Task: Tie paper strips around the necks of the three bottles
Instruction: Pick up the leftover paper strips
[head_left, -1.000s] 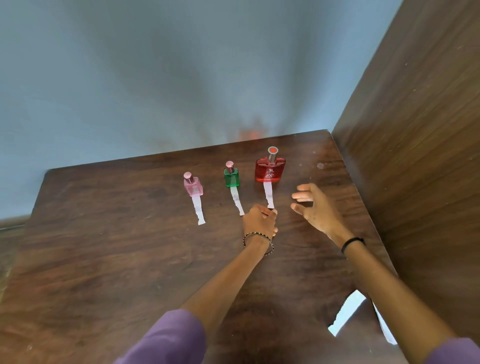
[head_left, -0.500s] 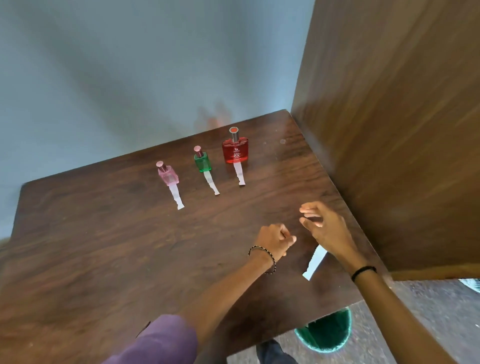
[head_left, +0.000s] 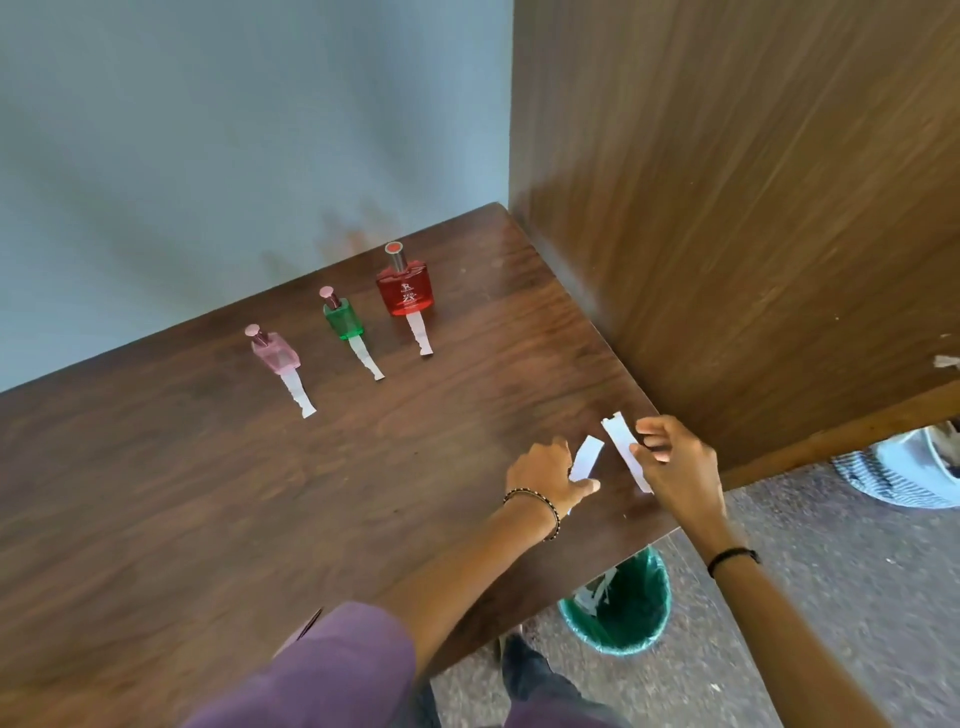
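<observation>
Three small bottles stand in a row near the back of the wooden table: a pink bottle, a green bottle and a red bottle. A white paper strip lies flat in front of each: one strip by the pink, one strip by the green, one strip by the red. Near the table's right front corner my left hand pinches a short paper piece. My right hand holds a longer paper strip just beside it.
A tall wooden panel walls the table's right side. A blue-grey wall stands behind. Below the table's corner sits a green bin with paper scraps in it. A striped object lies on the floor at far right.
Both hands drew back from the red bottle to the table's right front corner and took up paper pieces there. The view swung right and down, showing the floor and bin.
</observation>
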